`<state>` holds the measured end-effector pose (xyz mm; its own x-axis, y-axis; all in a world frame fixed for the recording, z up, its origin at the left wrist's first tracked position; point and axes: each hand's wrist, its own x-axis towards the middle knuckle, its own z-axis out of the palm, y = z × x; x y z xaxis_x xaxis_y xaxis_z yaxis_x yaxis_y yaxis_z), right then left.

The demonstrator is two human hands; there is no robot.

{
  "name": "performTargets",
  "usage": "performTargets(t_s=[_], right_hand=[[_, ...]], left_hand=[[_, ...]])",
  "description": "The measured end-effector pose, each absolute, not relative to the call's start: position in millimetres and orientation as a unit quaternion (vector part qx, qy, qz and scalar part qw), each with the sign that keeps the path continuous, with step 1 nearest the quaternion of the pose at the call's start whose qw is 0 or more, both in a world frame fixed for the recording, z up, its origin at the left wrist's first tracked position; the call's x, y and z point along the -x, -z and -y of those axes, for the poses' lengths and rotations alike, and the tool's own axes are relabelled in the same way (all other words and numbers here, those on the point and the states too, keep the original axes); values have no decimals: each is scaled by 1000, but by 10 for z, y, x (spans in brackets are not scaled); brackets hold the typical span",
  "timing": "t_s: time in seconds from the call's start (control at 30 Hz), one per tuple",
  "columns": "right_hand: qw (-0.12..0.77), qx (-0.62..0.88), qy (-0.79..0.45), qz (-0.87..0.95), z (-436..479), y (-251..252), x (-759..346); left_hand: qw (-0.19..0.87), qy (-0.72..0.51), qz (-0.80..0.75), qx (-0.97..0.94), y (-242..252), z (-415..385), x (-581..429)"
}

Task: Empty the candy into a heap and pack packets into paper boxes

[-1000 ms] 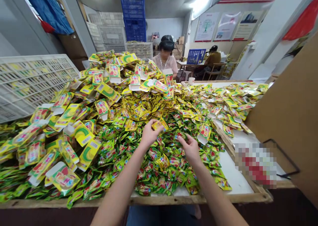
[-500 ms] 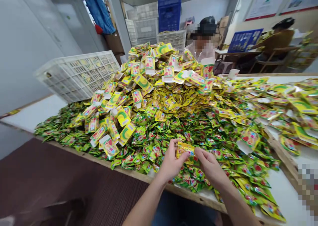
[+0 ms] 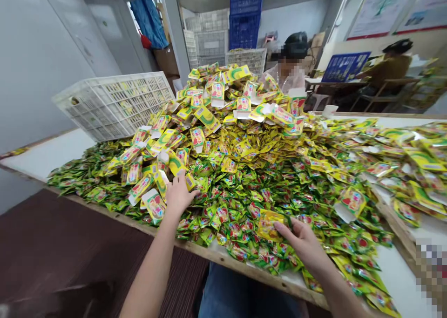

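Note:
My right hand point(image 3: 304, 238) pinches a yellow sachet point(image 3: 267, 226) between thumb and fingers, low over the heap of green sachets point(image 3: 240, 187). My left hand point(image 3: 179, 196) is at the small yellow cartons on the left, its thumb spread away from its fingers. Those fingertips reach the lower part of a yellow-and-green carton point(image 3: 176, 163); whether they grip it is hard to tell. Just left of that hand lies another carton point(image 3: 153, 206) with a white open flap. Farther back, yellow sachets point(image 3: 251, 143) lie beneath a tall mound of cartons point(image 3: 218, 92).
A white plastic crate point(image 3: 115, 104) leans tilted at the left of the table. Across the mound sits a person point(image 3: 291, 66); another point(image 3: 394, 66) works at a back table. A wooden strip point(image 3: 391, 215) divides the tabletop at right. Blue crates point(image 3: 244, 29) stand stacked behind.
My left hand has let go of the yellow sachet and moved left and up to the cartons. The right hand keeps the sachet, now slightly lower and to the right.

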<state>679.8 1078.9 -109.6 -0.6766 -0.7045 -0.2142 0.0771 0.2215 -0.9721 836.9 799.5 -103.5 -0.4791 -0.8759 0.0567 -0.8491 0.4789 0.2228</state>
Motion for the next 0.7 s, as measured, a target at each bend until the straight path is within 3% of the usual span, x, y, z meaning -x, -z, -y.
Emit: performTargets(t_s=[0.13, 0.23, 0.33, 0.43, 0.53, 0.6, 0.7], right_hand=[[352, 245, 577, -695, -10751, 1055, -6867], [384, 206, 604, -667, -10754, 1054, -6891], [452, 152, 643, -599, -10735, 1032, -6920], [495, 122, 674, -535, -10683, 981, -6942], [496, 115, 683, -523, -10646, 967, -6943], [465, 130, 683, -549, -10647, 1000, -6951], [401, 186, 659, -608, -10672, 1071, -7010]], left_hand=[[129, 90, 870, -467, 1039, -8006, -8407], [301, 140, 842, -425, 1019, -8231, -8488], [421, 304, 797, -308, 1033, -8654, -8524], [416, 483, 748, -186, 1136, -9116, -8473], [396, 561, 710, -155, 1301, -9403, -8386], [368, 538, 735, -185, 1401, -9478, -8340], [304, 386, 827, -273, 1485, -9510, -8289]])
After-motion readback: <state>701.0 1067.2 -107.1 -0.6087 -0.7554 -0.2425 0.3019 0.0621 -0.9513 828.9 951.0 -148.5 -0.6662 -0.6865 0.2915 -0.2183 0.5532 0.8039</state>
